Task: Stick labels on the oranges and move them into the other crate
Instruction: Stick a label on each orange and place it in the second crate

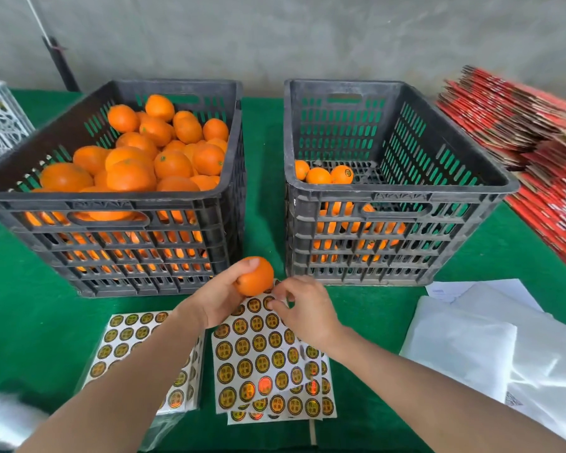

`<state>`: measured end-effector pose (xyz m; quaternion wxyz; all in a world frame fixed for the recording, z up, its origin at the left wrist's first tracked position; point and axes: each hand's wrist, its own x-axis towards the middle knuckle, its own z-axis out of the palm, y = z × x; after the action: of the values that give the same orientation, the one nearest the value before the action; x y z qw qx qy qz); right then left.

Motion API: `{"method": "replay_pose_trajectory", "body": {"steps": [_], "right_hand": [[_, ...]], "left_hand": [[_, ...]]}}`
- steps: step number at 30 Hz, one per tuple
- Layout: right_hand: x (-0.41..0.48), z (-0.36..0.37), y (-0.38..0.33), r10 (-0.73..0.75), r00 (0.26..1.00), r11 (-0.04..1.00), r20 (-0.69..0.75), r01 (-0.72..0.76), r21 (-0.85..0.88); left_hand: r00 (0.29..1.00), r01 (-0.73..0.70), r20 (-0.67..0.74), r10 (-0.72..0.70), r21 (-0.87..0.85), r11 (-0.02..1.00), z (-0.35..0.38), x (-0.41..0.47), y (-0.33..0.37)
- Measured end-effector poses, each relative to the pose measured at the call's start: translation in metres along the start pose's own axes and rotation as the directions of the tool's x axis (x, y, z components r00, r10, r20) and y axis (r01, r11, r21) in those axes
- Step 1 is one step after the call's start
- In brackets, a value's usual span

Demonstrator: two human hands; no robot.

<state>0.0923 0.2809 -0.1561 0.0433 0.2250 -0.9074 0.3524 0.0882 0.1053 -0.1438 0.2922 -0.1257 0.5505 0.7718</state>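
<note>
step in hand: peel one sticker and put it on the fruit. left hand (216, 300), centre of frame, has fingers curled round one orange (255, 276), thumb on top, and holds it just above the far edge of the label sheet (258, 354). right hand (306, 310), just right of it, has thumb and forefinger closed in a pinch on a label (273, 302) in the sheet's top row; cannot tell if it's lifted free yet. to do it well i'd say: peel from the rim so it doesn't curl on itself, turn the orange so a smooth flank faces the fingers, lay the label down and rub it flat, then set the fruit down gently in the right crate (399, 197), not drop it. counts: two black crates, side by side on the green cloth (265, 165). left crate (111, 204), upper left, is heaped; roughly two dozen show on top and more through the slots, so no exact count. right crate has three over the near wall and more behind the slots, number unclear. one orange in hand. two piles of sheets: this fanned one, at least three sheets, and a second pile (125, 348) at lower left. a stack of red cartons (520, 125) at right edge, white bags (487, 341) lower right.
</note>
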Motion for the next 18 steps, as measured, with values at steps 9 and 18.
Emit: {"method": "replay_pose_trajectory", "body": {"steps": [9,18], "right_hand": [[-0.01,0.008,-0.007,0.068,0.998,0.996,0.017,-0.067,-0.062],[-0.022,0.005,-0.007,0.005,1.0,1.0,-0.027,-0.005,-0.005]], "left_hand": [[0.992,0.102,-0.071,-0.101,0.005,0.995,0.003,-0.006,-0.004],[0.997,0.079,-0.003,-0.079,0.085,0.993,0.006,-0.002,-0.008]]}}
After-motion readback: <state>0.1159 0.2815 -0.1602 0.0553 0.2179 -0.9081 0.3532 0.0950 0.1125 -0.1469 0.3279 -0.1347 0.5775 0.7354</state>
